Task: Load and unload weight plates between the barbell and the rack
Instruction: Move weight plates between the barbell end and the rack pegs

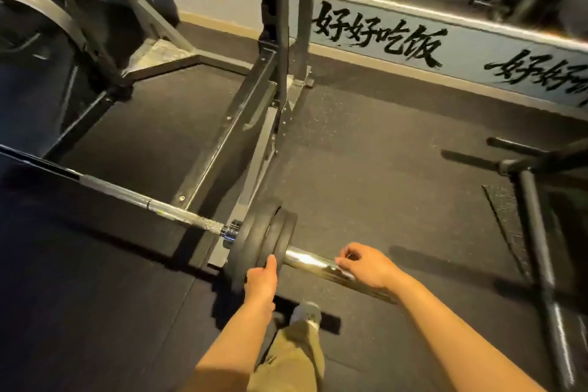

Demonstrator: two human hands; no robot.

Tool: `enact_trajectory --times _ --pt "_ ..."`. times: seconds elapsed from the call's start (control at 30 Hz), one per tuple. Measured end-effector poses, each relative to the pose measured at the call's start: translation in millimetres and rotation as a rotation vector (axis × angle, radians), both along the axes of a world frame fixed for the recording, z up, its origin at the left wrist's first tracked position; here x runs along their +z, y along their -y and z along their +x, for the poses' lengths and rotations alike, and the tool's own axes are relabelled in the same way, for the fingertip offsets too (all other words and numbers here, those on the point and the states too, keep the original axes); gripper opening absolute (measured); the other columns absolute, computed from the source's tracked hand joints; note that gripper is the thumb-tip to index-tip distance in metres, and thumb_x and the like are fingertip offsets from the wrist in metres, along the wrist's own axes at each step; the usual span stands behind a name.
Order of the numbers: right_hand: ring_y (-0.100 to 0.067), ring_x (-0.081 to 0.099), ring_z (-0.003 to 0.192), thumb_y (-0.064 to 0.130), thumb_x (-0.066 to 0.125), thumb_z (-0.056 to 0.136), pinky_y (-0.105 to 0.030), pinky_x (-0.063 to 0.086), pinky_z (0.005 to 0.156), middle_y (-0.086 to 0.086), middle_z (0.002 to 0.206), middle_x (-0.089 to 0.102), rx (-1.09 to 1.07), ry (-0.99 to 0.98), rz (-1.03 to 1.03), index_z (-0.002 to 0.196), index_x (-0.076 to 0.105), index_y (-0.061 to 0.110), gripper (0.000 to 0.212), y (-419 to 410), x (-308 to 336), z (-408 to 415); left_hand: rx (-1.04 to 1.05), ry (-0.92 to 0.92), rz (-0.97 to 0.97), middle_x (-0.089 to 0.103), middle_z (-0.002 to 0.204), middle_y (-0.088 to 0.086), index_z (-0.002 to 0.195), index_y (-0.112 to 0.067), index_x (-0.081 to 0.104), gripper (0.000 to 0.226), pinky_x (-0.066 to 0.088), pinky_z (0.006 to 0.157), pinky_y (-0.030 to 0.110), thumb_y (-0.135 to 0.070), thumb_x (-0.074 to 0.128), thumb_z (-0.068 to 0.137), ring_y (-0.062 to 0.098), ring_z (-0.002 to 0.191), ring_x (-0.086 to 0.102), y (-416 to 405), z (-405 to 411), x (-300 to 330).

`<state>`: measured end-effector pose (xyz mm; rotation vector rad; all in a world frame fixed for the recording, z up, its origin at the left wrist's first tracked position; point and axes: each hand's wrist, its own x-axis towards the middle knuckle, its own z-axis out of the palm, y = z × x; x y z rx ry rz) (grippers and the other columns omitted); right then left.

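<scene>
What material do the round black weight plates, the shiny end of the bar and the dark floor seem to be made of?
Round black weight plates: probably rubber-coated or matte-painted iron; dull, with no glare.
Shiny silver bar sleeve: polished, likely chromed steel; it gives bright mirror-like reflections.
Dark speckled floor: apparently rubber matting; matte, with pale flecks and a seam between mats.

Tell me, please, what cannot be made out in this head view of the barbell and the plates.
- Barbell: its far end is cut off by the left edge.
- Weight plates: seen edge-on, so markings are hidden; the exact count is unclear.
- Left hand: its fingertips are hidden behind the plates.
- Right hand: it covers part of the chrome sleeve.
- Plate rack: cut off by the right edge and dim.
</scene>
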<state>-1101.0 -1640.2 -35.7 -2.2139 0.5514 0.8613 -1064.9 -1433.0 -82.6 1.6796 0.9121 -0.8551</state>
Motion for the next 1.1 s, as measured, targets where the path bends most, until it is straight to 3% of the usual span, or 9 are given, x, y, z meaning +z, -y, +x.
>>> enact_trajectory --times 0.07,0.17,0.27,0.47,0.6,0.73,0.9,0.97,1.1 --pt "-0.017 0.058 0.102 0.041 0.055 0.095 -0.031 0.046 0.092 0.001 0.110 0.064 0.085 -0.041 0.007 0.108 0.060 0.020 0.025 7.5 -3.7 24.6 0.109 -0.060 0.004 0.035 0.145 0.015 0.145 -0.009 0.029 0.075 0.052 0.086 0.045 -0.057 0.051 0.091 0.034 0.121 0.048 9.9 7.0 -2.7" --pt "-0.018 0.059 0.102 0.041 0.055 0.095 -0.032 0.046 0.093 0.000 0.109 0.064 0.166 -0.088 -0.020 0.108 0.060 0.021 0.025 19.2 -14.2 46.4 0.267 -0.082 0.025 0.031 0.140 0.016 0.145 -0.008 0.025 0.087 0.052 0.091 0.046 -0.062 0.057 0.085 0.032 0.117 0.045 15.8 9.7 -6.5" --pt "-0.020 0.060 0.102 0.042 0.057 0.093 -0.034 0.047 0.093 0.000 0.107 0.065 0.205 -0.102 -0.026 0.101 0.060 0.023 0.021 33.8 -26.9 61.3 0.335 -0.089 0.033 0.031 0.131 0.015 0.140 -0.007 0.029 0.082 0.048 0.096 0.047 -0.059 0.061 0.084 0.027 0.103 0.039 21.7 6.1 -10.1" --pt "-0.018 0.057 0.085 0.036 0.058 0.094 -0.029 0.044 0.077 -0.001 0.097 0.064 0.361 -0.142 0.065 0.098 0.058 0.015 0.022 47.3 -54.0 102.6 0.593 -0.076 0.022 0.047 0.132 0.018 0.129 -0.008 0.046 0.068 0.043 0.104 0.050 -0.048 0.071 0.081 0.035 0.117 0.051 24.5 3.8 -25.9" --pt "-0.010 0.051 0.074 0.034 0.060 0.093 -0.024 0.040 0.070 0.004 0.089 0.060 0.436 -0.181 0.187 0.095 0.059 0.012 0.022 62.9 -72.2 104.5 0.820 0.182 -0.072 0.058 0.115 0.005 0.116 -0.021 0.049 0.040 0.038 0.109 0.043 -0.030 0.072 0.084 0.022 0.109 0.054 47.6 -20.8 -27.5" --pt "-0.009 0.044 0.066 0.041 0.061 0.091 -0.021 0.034 0.058 0.005 0.078 0.049 0.461 -0.274 0.203 0.091 0.054 0.019 0.024 91.7 -81.3 104.6 0.902 0.249 -0.035 0.064 0.103 -0.001 0.101 -0.023 0.058 0.024 0.041 0.103 0.041 -0.027 0.073 0.083 0.021 0.112 0.056 72.5 -26.0 -26.6" --pt "-0.005 0.039 0.061 0.050 0.062 0.087 -0.020 0.033 0.056 0.010 0.075 0.044 0.494 -0.159 0.091 0.105 0.053 0.016 0.040 88.8 -84.4 126.7 1.049 0.209 -0.085 0.051 0.119 0.001 0.125 -0.016 0.043 0.056 0.036 0.107 0.041 -0.038 0.073 0.083 0.020 0.111 0.048 84.8 -30.7 -28.0" --pt "-0.009 0.045 0.071 0.051 0.061 0.088 -0.022 0.038 0.064 0.004 0.093 0.051 0.490 -0.109 0.117 0.112 0.051 0.015 0.044 68.0 -79.7 140.7 1.063 0.216 -0.119 0.050 0.132 0.003 0.136 -0.015 0.043 0.078 0.035 0.110 0.047 -0.049 0.076 0.075 0.024 0.120 0.047 80.7 -30.4 -29.8" --pt "-0.022 0.048 0.125 0.054 0.056 0.089 -0.031 0.036 0.100 -0.004 0.141 0.047 0.393 -0.048 0.243 0.145 0.036 0.012 0.072 15.5 -69.4 156.2 1.114 0.261 -0.187 0.043 0.142 0.002 0.148 -0.023 0.027 0.103 0.028 0.114 0.046 -0.053 0.080 0.065 0.027 0.133 0.038 61.9 -28.5 -48.9"
